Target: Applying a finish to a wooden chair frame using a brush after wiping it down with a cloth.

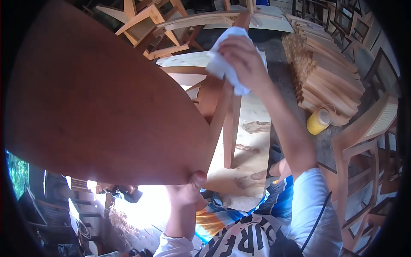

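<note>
A wooden chair [102,98] with a broad, smooth reddish-brown panel fills the left side, tilted close to the camera. At the panel's lower right corner my left hand [190,188] grips the edge, thumb in front and fingers hidden behind. A white cloth [233,79] is bunched in my right hand [242,55], wrapped against a wooden bar of the chair farther up. One straight leg [231,132] of the chair slants down over a pale plywood tabletop [252,162], which shows dark knots. The contact between cloth and bar is partly hidden by my fingers.
Unfinished chair frames [150,25] are piled at the far left. To the right stands a tall stack of wooden slats [329,77], with a yellow container [319,121] beside it. More chair frames [359,150] line the right side. Wood shavings [122,220] lie on the lower-left floor.
</note>
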The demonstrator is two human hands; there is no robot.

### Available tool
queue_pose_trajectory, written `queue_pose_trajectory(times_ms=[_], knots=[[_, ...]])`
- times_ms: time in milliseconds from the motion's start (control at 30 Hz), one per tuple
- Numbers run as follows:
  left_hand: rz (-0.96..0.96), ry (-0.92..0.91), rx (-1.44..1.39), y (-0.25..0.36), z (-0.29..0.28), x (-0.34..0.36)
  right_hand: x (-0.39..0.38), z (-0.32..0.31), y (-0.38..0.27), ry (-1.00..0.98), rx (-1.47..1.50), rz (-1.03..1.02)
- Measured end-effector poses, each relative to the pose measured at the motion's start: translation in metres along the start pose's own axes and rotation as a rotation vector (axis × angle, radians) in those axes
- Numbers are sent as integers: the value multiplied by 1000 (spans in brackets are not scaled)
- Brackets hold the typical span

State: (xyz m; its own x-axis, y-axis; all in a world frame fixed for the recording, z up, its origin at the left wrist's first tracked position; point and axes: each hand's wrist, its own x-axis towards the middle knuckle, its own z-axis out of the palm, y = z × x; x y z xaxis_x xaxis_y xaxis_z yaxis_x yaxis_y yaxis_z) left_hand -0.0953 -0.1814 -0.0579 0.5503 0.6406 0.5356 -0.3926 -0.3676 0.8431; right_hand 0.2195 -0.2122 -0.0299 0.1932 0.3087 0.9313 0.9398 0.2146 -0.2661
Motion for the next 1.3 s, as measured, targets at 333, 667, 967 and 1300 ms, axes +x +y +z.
queue_pose_trajectory(times_ms=[333,667,967,1300], knots=[[93,102,-17,-16,-4,-3,-7,22,-29,-76,65,-258],[161,449,674,-2,53,-9,21,16,55,62,-92,25],[380,512,668,-26,-19,8,26,32,10,12,-96,-122],[213,815,732,-57,-196,50,27,95,-89,-9,-211,-183]])
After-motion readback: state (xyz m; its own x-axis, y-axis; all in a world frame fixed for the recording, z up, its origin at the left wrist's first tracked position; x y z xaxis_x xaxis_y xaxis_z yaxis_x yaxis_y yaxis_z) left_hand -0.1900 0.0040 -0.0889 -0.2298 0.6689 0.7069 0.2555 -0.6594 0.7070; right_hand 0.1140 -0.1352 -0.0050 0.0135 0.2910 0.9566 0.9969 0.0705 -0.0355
